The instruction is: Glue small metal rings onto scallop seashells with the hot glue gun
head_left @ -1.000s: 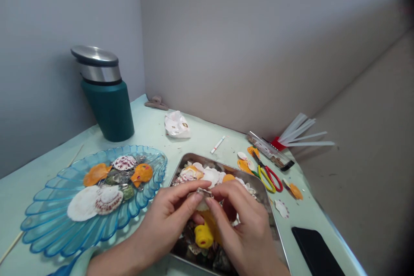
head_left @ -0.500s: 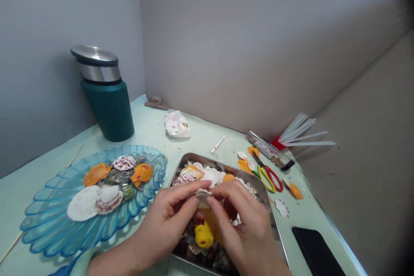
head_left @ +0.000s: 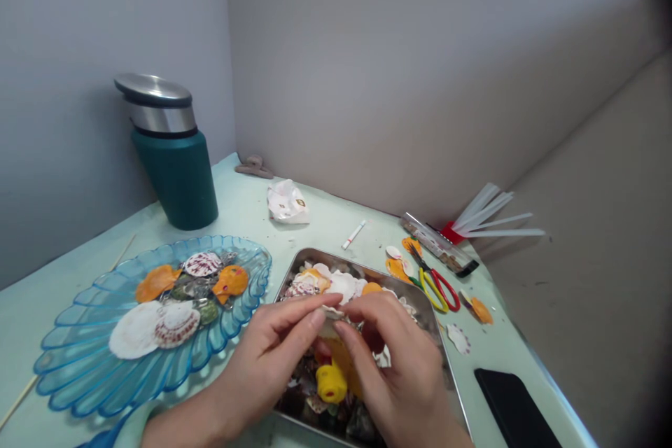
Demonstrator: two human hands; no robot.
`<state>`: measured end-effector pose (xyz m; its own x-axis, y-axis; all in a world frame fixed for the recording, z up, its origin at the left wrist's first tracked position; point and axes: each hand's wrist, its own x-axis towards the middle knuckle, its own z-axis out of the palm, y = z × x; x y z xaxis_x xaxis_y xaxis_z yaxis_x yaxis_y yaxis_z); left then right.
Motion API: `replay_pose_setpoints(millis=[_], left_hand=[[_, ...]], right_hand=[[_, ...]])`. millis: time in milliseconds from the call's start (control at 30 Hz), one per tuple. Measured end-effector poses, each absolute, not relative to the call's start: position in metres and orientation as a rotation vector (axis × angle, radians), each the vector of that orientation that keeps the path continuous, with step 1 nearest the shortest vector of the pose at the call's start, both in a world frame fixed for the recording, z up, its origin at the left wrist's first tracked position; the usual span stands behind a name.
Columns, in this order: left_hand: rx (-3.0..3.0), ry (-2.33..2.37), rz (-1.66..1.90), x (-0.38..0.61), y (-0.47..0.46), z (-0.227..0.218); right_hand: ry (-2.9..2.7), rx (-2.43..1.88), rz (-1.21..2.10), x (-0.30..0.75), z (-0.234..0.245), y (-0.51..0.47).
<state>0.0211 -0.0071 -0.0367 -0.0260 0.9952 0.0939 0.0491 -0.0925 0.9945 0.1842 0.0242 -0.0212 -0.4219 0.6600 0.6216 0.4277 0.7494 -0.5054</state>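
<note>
Nearest: both hands raised over the tray, meeting at the fingertips. Left hand (head_left: pixel 276 346): forearm slanting in from lower left, grip nearly together, thumb and forefinger pinching one side of a small pale shell (head_left: pixel 332 313), thin, wavy along its edge. Right hand (head_left: pixel 402 357): wrist bent inward, knuckles arched, thumb and forefinger pinching the other side. Shell sits above the tray, between the hands. Just below, a glossy yellow piece (head_left: pixel 332 383), round-ended; cannot tell whether any finger touches it.

Metal tray (head_left: pixel 362 268), shiny rim, heaped with ridged white and orange shells. To its left, a translucent blue dish (head_left: pixel 84 371), scalloped, fluted, with more shells inside. To its right, scissors (head_left: pixel 438 287), red and yellow handles. Farther back on the pale green desk (head_left: pixel 325 210): crumpled white wrapper (head_left: pixel 288 203), then a matte teal flask (head_left: pixel 178 178), steel-lidded, near the wall.
</note>
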Motion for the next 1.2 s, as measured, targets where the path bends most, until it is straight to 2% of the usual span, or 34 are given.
replay_pose_setpoints(millis=[100, 533, 933, 1200], left_hand=[[1.322, 1.239, 1.286, 0.0210, -0.0066, -0.0373], [1.399, 1.320, 1.322, 0.0223, -0.0040, -0.0388], [1.508, 1.302, 1.341, 0.0214, -0.0053, -0.0392], [1.597, 1.263, 1.414, 0.0211, -0.0070, -0.0393]], right_hand=[[-2.115, -0.752, 0.240, 0.1848, -0.0213, 0.0252], [-2.075, -0.780, 0.213, 0.1842, -0.0211, 0.0224], [-2.038, -0.861, 0.351, 0.1853, -0.0167, 0.0234], [-1.962, -0.944, 0.609, 0.1848, -0.0150, 0.0205]])
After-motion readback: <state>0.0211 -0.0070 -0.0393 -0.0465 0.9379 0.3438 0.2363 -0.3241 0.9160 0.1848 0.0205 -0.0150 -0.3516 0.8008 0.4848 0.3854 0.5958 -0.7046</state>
